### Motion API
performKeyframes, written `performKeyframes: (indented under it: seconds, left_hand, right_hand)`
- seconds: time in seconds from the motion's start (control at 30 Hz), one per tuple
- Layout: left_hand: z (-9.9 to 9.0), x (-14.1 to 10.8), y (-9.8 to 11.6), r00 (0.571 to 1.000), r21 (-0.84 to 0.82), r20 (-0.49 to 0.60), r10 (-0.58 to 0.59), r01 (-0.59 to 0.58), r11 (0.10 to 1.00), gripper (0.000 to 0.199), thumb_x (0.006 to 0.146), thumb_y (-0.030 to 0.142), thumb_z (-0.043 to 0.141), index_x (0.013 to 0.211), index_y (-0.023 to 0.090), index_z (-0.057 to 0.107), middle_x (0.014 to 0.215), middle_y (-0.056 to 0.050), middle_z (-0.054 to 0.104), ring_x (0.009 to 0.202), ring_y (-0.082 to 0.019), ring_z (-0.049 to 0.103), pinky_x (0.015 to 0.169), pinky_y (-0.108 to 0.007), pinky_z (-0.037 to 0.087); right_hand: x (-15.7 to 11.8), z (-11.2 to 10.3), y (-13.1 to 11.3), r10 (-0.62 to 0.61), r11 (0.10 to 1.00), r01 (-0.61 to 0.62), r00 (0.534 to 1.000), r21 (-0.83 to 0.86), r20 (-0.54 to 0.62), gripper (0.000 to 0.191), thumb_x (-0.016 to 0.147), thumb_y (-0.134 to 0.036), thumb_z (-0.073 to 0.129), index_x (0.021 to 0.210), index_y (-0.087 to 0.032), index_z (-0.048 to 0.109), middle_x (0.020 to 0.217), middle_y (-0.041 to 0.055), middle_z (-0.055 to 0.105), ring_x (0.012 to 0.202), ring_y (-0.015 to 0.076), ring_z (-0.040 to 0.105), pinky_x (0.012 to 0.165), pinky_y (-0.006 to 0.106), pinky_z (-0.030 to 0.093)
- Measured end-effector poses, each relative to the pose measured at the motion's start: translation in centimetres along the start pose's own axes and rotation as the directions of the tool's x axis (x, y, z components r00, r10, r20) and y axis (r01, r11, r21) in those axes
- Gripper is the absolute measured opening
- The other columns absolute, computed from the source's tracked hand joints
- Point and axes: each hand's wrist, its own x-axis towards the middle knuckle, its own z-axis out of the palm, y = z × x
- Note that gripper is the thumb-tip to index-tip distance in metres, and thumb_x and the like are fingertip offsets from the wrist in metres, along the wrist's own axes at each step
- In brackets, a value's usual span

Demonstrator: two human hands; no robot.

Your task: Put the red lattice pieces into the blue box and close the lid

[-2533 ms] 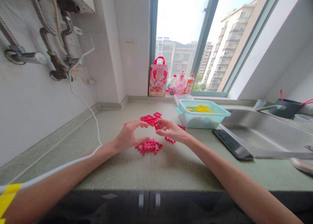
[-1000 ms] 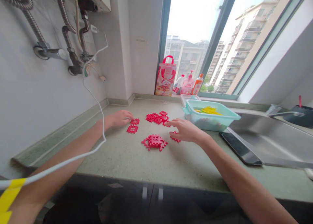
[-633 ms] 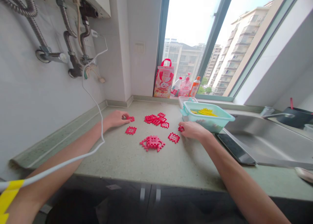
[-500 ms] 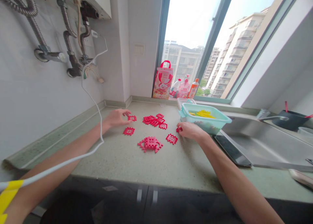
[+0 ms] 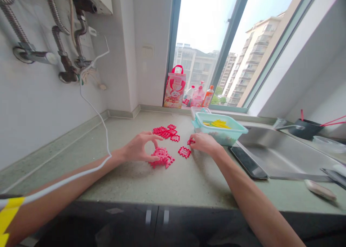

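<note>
My left hand curves its thumb and fingers round the left side of a near stack of red notched square pieces; its fingertips meet the pieces, and part of the stack is hidden behind them. Low over the counter, my right hand pinches a small red piece, mostly covered by the fingertips. A single red piece lies flat between the hands. Farther back is a loose heap of red pieces, with one more piece at its right edge.
A light teal container with yellow pieces stands beyond my right hand. Beside it are a black phone and the sink. A white cable crosses above my left forearm. A pink bag and bottles line the window.
My left hand has moved right and nearer, to the near stack. The two pieces formerly beside it no longer show. My right hand keeps its pinch. The view has shifted slightly right.
</note>
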Motion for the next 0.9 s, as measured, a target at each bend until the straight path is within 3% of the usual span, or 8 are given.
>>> performKeyframes:
  seconds: [0.13,0.2,0.27,0.33,0.37,0.43,0.7,0.9]
  left_hand:
    - [0.0,0.0,-0.5,0.999,-0.008,0.037,-0.008,0.008,1.000,0.071,0.079,0.061,0.083,0.136,0.023,0.065,0.098,-0.003,0.077,0.103,-0.027,0.068,0.107,-0.042,0.043]
    - [-0.2,0.0,-0.9,0.999,-0.027,0.028,-0.027,0.027,0.999,0.068,0.086,0.068,0.072,0.137,0.023,0.065,0.102,-0.005,0.077,0.107,-0.028,0.067,0.108,-0.043,0.041]
    - [-0.6,0.0,-1.3,0.998,-0.036,-0.009,-0.063,0.062,0.997,0.065,0.095,0.072,0.057,0.135,0.022,0.066,0.104,-0.007,0.077,0.106,-0.028,0.067,0.106,-0.042,0.042]
    - [-0.9,-0.1,-1.9,0.992,-0.026,-0.048,-0.116,0.114,0.993,0.066,0.100,0.074,0.045,0.132,0.021,0.068,0.103,-0.008,0.077,0.103,-0.027,0.067,0.103,-0.041,0.043]
    - [-1.0,-0.1,-2.2,0.988,-0.017,-0.063,-0.142,0.141,0.990,0.068,0.101,0.075,0.041,0.131,0.020,0.069,0.103,-0.008,0.077,0.102,-0.027,0.067,0.101,-0.041,0.044]
    - [-1.2,-0.2,-2.8,0.980,-0.002,-0.081,-0.184,0.185,0.983,0.072,0.103,0.075,0.034,0.128,0.020,0.071,0.105,-0.009,0.077,0.103,-0.027,0.066,0.101,-0.041,0.044]
    - [-2.2,-0.5,-5.1,0.950,0.058,-0.138,-0.281,0.291,0.955,0.076,0.104,0.074,0.023,0.126,0.021,0.073,0.097,-0.007,0.077,0.100,-0.027,0.065,0.103,-0.043,0.042]
    - [-2.5,-0.6,-6.0,0.934,0.068,-0.159,-0.321,0.335,0.940,0.078,0.103,0.075,0.021,0.117,0.021,0.075,0.093,-0.006,0.078,0.098,-0.028,0.065,0.100,-0.044,0.044]
  right_hand:
    - [-0.4,-0.7,-0.7,-0.044,0.999,0.045,0.988,0.003,-0.147,0.038,0.085,-0.034,0.072,0.119,-0.020,0.076,0.110,0.0139,0.078,0.101,0.0317,0.073,0.084,0.037,0.054]
    - [-0.8,-1.0,-1.8,-0.157,0.978,0.187,0.950,0.092,-0.269,0.041,0.086,-0.033,0.071,0.126,-0.023,0.073,0.114,0.0104,0.077,0.097,0.0267,0.073,0.087,0.036,0.054]
    - [-1.3,-1.2,-3.5,-0.317,0.880,0.425,0.859,0.214,-0.403,0.043,0.086,-0.029,0.071,0.129,-0.026,0.070,0.117,0.0068,0.075,0.095,0.0216,0.072,0.090,0.034,0.054]
    - [-1.9,-1.1,-5.4,-0.449,0.728,0.625,0.745,0.282,-0.494,0.042,0.087,-0.026,0.071,0.129,-0.026,0.070,0.118,0.0058,0.075,0.098,0.0204,0.070,0.092,0.034,0.054]
    - [-2.2,-0.9,-6.3,-0.497,0.668,0.686,0.700,0.289,-0.512,0.041,0.087,-0.024,0.070,0.128,-0.026,0.071,0.118,0.0061,0.075,0.101,0.0210,0.070,0.094,0.034,0.054]
    - [-2.6,-0.5,-7.7,-0.555,0.610,0.740,0.655,0.284,-0.513,0.040,0.087,-0.023,0.071,0.127,-0.025,0.071,0.118,0.0070,0.075,0.105,0.0227,0.069,0.098,0.037,0.053]
    - [-2.0,1.4,-8.5,-0.658,0.546,0.778,0.628,0.311,-0.416,0.036,0.085,-0.021,0.074,0.121,-0.022,0.074,0.110,0.0087,0.074,0.101,0.0250,0.067,0.096,0.040,0.053]
    - [-2.1,2.1,-8.5,-0.630,0.556,0.725,0.687,0.406,-0.362,0.038,0.089,-0.032,0.075,0.126,-0.023,0.069,0.118,0.0091,0.074,0.106,0.0256,0.068,0.099,0.041,0.052]
